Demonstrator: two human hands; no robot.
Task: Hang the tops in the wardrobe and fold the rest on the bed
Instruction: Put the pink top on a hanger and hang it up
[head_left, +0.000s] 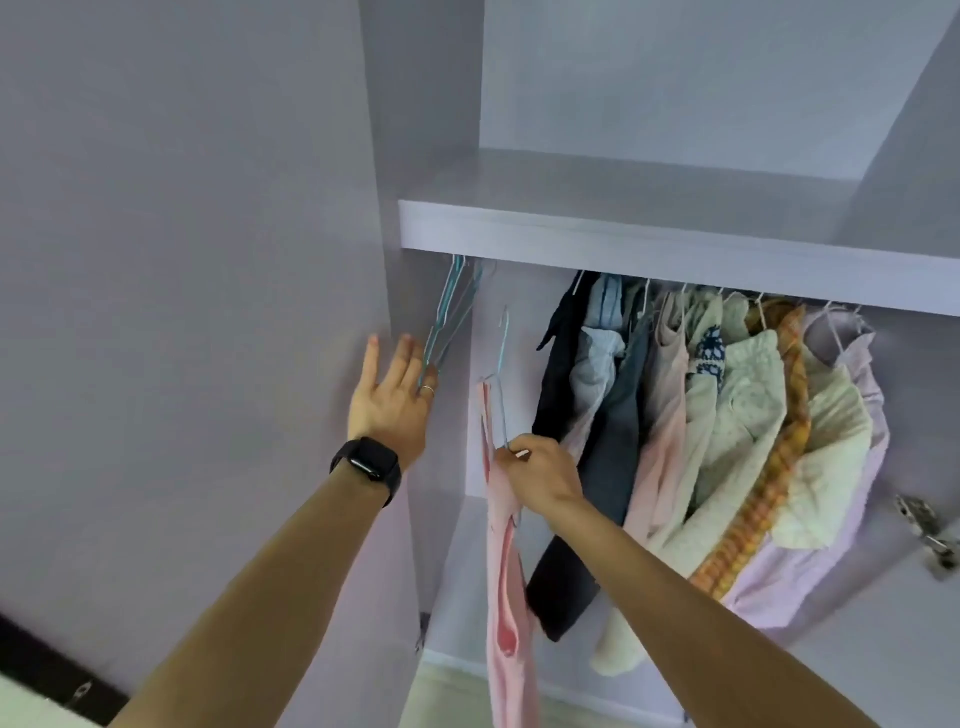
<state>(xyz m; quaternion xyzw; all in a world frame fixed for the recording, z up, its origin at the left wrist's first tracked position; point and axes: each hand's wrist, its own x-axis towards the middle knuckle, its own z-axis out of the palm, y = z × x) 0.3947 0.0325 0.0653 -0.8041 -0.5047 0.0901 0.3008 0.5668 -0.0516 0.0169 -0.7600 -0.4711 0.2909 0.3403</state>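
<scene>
A pink top hangs on a thin light-blue hanger in the left part of the open wardrobe. My right hand pinches the hanger's lower wire together with the top's shoulder; the hanger's hook sits below the shelf, apart from the rail. My left hand, fingers straight, touches a bunch of empty blue hangers that lean toward the wardrobe's left wall. A black watch is on that wrist.
Several hung garments, dark, pink, cream, plaid and lilac, fill the rail to the right. A lilac shelf runs above the rail. The open door stands at the left; a door hinge shows at the right.
</scene>
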